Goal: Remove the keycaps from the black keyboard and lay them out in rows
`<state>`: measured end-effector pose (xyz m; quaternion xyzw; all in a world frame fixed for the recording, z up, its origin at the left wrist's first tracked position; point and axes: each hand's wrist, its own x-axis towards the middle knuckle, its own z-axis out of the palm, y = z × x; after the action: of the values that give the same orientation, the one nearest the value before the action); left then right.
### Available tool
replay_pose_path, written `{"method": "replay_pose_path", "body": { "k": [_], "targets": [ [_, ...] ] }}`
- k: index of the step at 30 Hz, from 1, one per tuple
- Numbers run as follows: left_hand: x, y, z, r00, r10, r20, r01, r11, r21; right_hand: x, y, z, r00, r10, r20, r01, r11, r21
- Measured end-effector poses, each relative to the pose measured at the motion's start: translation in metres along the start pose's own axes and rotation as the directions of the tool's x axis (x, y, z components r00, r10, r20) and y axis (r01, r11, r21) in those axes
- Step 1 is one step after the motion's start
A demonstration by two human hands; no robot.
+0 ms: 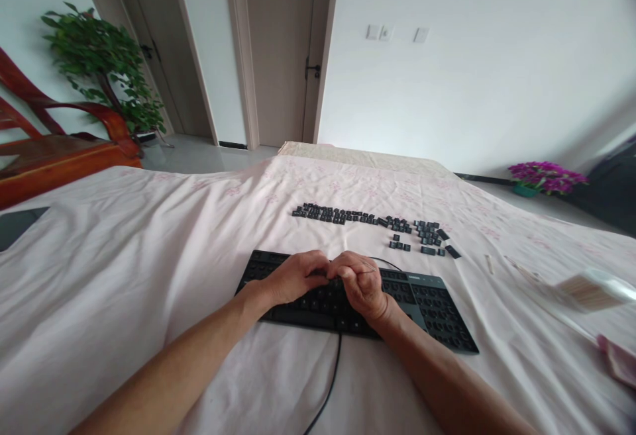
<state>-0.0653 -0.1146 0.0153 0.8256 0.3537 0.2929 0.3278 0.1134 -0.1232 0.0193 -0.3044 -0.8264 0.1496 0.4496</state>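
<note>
A black keyboard (pixel 437 306) lies on the pale pink cloth in front of me, its cable (pixel 332 375) running toward me. My left hand (pixel 293 278) and my right hand (pixel 362 283) rest together over the keyboard's middle, fingers curled and touching each other. What the fingers pinch is hidden. Beyond the keyboard, several loose black keycaps (pixel 370 220) lie in rows on the cloth.
The cloth-covered table (pixel 124 269) fills the view. A clear box of small sticks (pixel 591 290) and a pink item (pixel 619 359) lie at the right. A red wooden chair (pixel 59 150), a potted plant (pixel 104 64), doors and purple flowers (pixel 544 177) stand behind.
</note>
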Motion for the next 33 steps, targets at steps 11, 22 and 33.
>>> {"method": "replay_pose_path", "body": {
  "k": [11,22,33],
  "targets": [
    [0.001,-0.012,0.005,0.955,-0.222,-0.194,0.144,0.926,-0.347,0.002,0.000,0.003,0.989,-0.151,-0.007,0.145,0.961,-0.236],
    [-0.001,-0.014,0.002,0.936,-0.262,-0.235,0.097,0.834,-0.543,0.009,-0.004,0.008,0.981,0.174,0.085,-0.108,0.855,-0.508],
    [0.000,-0.014,0.004,0.946,-0.210,-0.246,0.091,0.903,-0.421,0.012,-0.002,0.005,0.974,0.203,0.096,-0.152,0.911,-0.384]
  ]
}}
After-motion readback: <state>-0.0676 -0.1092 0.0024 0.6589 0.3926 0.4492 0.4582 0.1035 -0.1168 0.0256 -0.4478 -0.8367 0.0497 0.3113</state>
